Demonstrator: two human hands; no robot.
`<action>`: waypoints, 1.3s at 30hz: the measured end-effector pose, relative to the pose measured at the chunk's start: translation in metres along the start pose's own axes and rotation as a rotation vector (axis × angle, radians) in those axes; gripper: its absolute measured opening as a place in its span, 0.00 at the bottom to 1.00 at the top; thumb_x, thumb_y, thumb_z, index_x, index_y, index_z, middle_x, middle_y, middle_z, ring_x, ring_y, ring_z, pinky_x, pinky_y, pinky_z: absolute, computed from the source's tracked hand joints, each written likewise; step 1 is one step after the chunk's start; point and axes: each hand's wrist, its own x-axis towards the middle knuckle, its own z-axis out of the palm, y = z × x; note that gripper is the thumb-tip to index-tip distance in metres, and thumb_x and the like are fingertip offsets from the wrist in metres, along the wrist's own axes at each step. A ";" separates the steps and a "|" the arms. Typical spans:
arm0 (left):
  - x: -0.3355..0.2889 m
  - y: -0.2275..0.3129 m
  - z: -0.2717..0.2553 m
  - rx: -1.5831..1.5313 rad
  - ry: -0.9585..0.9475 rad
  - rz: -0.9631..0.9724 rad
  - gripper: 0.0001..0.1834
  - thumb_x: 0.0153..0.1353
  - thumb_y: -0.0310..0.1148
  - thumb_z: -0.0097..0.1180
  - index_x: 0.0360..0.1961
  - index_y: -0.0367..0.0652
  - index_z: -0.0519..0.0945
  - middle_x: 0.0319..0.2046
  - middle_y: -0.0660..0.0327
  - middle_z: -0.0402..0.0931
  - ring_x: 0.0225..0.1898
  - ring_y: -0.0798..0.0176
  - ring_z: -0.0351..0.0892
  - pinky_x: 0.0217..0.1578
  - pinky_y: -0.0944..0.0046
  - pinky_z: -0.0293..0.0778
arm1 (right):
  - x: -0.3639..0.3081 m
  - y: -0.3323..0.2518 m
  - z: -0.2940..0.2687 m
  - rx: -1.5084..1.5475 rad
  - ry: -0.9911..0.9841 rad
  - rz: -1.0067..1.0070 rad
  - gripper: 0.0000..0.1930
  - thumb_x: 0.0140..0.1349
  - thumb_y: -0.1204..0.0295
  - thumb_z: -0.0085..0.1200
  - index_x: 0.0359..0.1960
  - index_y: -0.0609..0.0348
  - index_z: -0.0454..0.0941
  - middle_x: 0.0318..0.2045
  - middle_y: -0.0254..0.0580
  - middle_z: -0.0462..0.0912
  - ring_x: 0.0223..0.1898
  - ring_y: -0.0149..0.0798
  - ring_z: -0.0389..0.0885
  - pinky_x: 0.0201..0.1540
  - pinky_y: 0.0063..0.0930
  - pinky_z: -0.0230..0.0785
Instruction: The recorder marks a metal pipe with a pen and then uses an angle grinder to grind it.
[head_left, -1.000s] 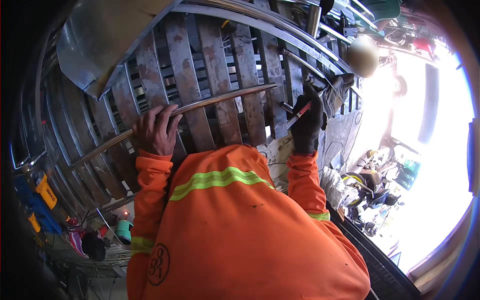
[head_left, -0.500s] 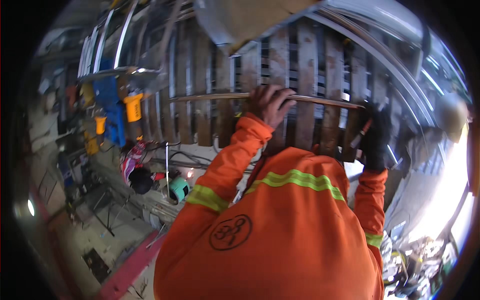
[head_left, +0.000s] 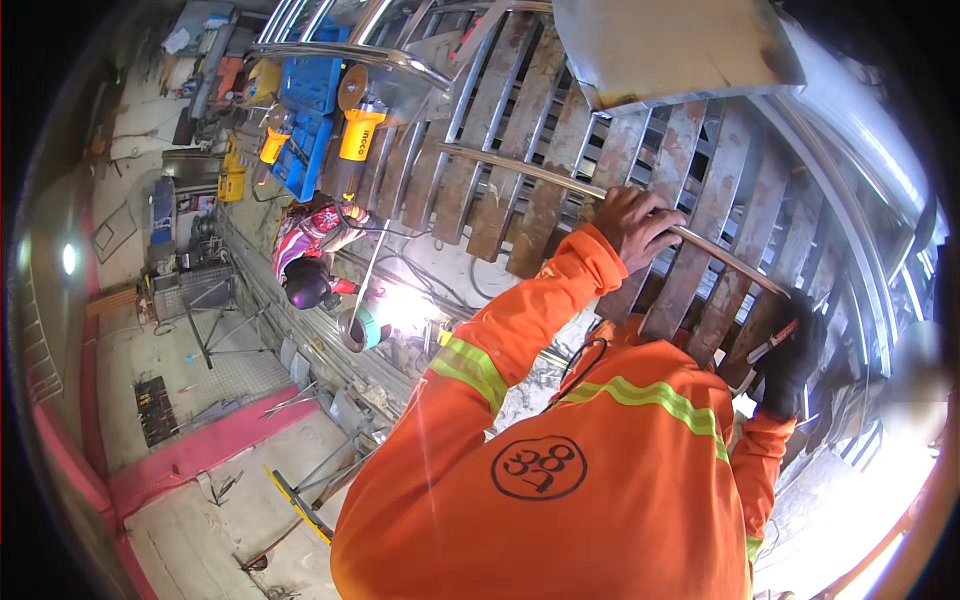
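One metal tube (head_left: 545, 176) slants across the slatted tabletop (head_left: 722, 190), the left hand (head_left: 637, 228) curled over its mid-length.
Its long axis runs from the frame's upper middle down toward the right edge, where the gloved right hand (head_left: 788, 352) is nearer the tube's lower end, closed around one slim red-marked tool (head_left: 775, 337); whether glove and tube touch, I cannot tell. Counted: two hands, one tube, one tool, two yellow grinders (head_left: 357, 135) at upper left.
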 end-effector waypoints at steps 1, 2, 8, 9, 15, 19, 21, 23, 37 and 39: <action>0.001 -0.001 0.000 0.004 -0.002 0.001 0.15 0.61 0.48 0.69 0.47 0.60 0.84 0.42 0.70 0.77 0.44 0.58 0.76 0.49 0.52 0.65 | 0.000 0.003 0.001 0.005 -0.001 0.006 0.24 0.58 0.77 0.63 0.58 0.53 0.83 0.49 0.45 0.88 0.52 0.50 0.86 0.56 0.43 0.77; 0.002 -0.001 0.000 0.009 0.003 0.011 0.15 0.62 0.48 0.68 0.47 0.60 0.84 0.42 0.69 0.77 0.44 0.58 0.76 0.49 0.52 0.65 | -0.002 0.006 0.004 0.021 0.015 0.010 0.23 0.58 0.78 0.63 0.58 0.54 0.83 0.49 0.46 0.88 0.52 0.50 0.86 0.55 0.43 0.78; 0.002 0.001 -0.003 0.006 -0.064 -0.032 0.15 0.62 0.47 0.68 0.49 0.61 0.84 0.42 0.69 0.77 0.46 0.57 0.76 0.51 0.52 0.67 | 0.004 0.002 0.002 -0.003 -0.009 -0.010 0.22 0.58 0.77 0.63 0.57 0.55 0.83 0.50 0.46 0.87 0.52 0.52 0.85 0.56 0.43 0.77; 0.002 0.001 -0.005 0.005 -0.067 -0.035 0.15 0.62 0.47 0.68 0.49 0.61 0.84 0.42 0.69 0.77 0.46 0.57 0.76 0.51 0.52 0.67 | 0.006 0.000 0.001 -0.011 -0.012 -0.022 0.22 0.59 0.77 0.63 0.57 0.54 0.83 0.50 0.46 0.87 0.52 0.52 0.85 0.57 0.44 0.76; 0.004 0.005 -0.007 -0.036 -0.083 -0.048 0.14 0.62 0.46 0.68 0.48 0.59 0.85 0.43 0.69 0.77 0.46 0.58 0.76 0.51 0.53 0.67 | 0.003 0.001 -0.002 -0.046 -0.035 -0.025 0.23 0.58 0.78 0.62 0.57 0.54 0.82 0.50 0.45 0.87 0.54 0.52 0.85 0.60 0.46 0.73; 0.005 0.011 -0.012 -0.021 -0.108 -0.092 0.15 0.61 0.48 0.69 0.47 0.59 0.85 0.42 0.70 0.77 0.46 0.58 0.76 0.50 0.53 0.66 | 0.001 0.009 0.000 0.007 -0.041 -0.030 0.22 0.58 0.79 0.61 0.57 0.55 0.82 0.49 0.44 0.88 0.54 0.52 0.85 0.59 0.46 0.73; 0.009 0.013 -0.013 -0.026 -0.129 -0.097 0.17 0.61 0.51 0.69 0.48 0.59 0.84 0.42 0.69 0.77 0.45 0.58 0.76 0.50 0.52 0.66 | 0.004 0.009 0.000 0.017 -0.039 -0.043 0.22 0.59 0.79 0.61 0.57 0.55 0.83 0.49 0.44 0.88 0.54 0.51 0.85 0.59 0.46 0.73; 0.016 0.019 -0.013 -0.036 -0.129 -0.091 0.19 0.60 0.52 0.69 0.48 0.59 0.84 0.43 0.68 0.77 0.44 0.57 0.76 0.50 0.52 0.66 | 0.004 0.009 -0.005 -0.003 -0.029 -0.046 0.22 0.59 0.79 0.62 0.56 0.55 0.83 0.49 0.44 0.88 0.52 0.51 0.85 0.58 0.46 0.74; 0.099 0.108 0.086 -0.517 -0.359 0.141 0.26 0.49 0.31 0.72 0.50 0.48 0.78 0.41 0.60 0.80 0.46 0.50 0.80 0.45 0.51 0.71 | 0.016 -0.013 -0.010 0.025 -0.018 0.045 0.19 0.56 0.71 0.64 0.51 0.45 0.85 0.46 0.39 0.87 0.49 0.49 0.83 0.54 0.45 0.75; 0.099 0.105 0.089 -0.518 -0.348 0.209 0.24 0.49 0.31 0.72 0.49 0.49 0.78 0.40 0.62 0.80 0.45 0.51 0.81 0.45 0.52 0.70 | 0.010 -0.008 -0.006 0.038 -0.007 0.070 0.19 0.56 0.71 0.63 0.52 0.42 0.85 0.46 0.39 0.87 0.50 0.50 0.83 0.54 0.45 0.75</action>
